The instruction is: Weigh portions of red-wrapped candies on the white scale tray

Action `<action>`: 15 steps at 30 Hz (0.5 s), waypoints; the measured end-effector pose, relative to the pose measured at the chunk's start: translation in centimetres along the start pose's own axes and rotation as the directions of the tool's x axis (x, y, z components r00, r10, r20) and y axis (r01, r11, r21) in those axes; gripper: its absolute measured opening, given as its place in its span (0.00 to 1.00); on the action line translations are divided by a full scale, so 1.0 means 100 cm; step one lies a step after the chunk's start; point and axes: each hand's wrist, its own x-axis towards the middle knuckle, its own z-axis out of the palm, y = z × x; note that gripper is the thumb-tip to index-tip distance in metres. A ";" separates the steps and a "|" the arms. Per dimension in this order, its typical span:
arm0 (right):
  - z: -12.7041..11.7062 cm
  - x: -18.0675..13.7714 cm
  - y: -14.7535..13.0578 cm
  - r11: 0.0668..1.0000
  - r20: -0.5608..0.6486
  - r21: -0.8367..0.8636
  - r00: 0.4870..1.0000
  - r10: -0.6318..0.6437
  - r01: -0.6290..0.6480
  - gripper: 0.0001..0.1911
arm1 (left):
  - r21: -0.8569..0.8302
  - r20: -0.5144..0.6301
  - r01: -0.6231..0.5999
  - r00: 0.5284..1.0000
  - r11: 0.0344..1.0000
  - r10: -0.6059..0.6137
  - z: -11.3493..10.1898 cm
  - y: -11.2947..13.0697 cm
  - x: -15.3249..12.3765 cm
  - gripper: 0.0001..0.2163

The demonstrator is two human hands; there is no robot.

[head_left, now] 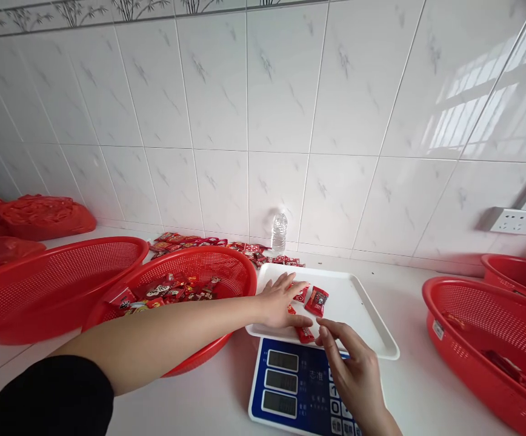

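Observation:
My left hand (pixel 283 303) reaches over the white tray (pixel 367 321) with its fingers stretched out, above or touching several small red packets; its palm hides part of them. One red packet (pixel 317 301) with a dark picture lies to the right of these fingers. Nearer the tray's front edge, another red packet (pixel 305 335) lies between my two hands. My right hand (pixel 351 360) hovers over the tray's front edge and the blue scale (pixel 290 387), thumb and forefinger slightly apart, nothing visible between them. The tray rests on the scale, whose keypad is partly covered by this hand.
Red packets fill part of a red basket (pixel 233 266) under my left forearm. Another red basket (pixel 85 260) stands left, more (pixel 440 297) at right. Loose packets (pixel 185 241) and a clear bottle (pixel 280 233) line the tiled wall. A power strip (pixel 517 222) is at right.

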 end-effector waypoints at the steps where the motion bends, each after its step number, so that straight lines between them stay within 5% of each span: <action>1: 0.000 0.000 0.000 1.000 0.000 0.006 1.000 -0.008 0.008 0.11 | 0.001 -0.002 -0.019 1.000 1.000 0.019 0.004 0.002 0.005 0.44; 5: 0.002 0.000 0.003 1.000 -0.010 0.020 1.000 -0.005 0.006 0.11 | 0.055 -0.019 -0.101 0.995 0.993 0.102 0.017 0.006 0.025 0.39; 9: 0.004 -0.001 0.006 0.999 -0.022 0.025 0.999 0.040 -0.039 0.12 | 0.046 -0.194 -0.143 0.969 0.989 0.150 0.023 0.005 0.042 0.25; 15: 0.005 0.001 0.004 0.997 -0.030 0.024 0.997 0.077 -0.076 0.13 | -0.173 -0.444 -0.226 0.887 0.959 0.129 -0.010 -0.018 0.046 0.15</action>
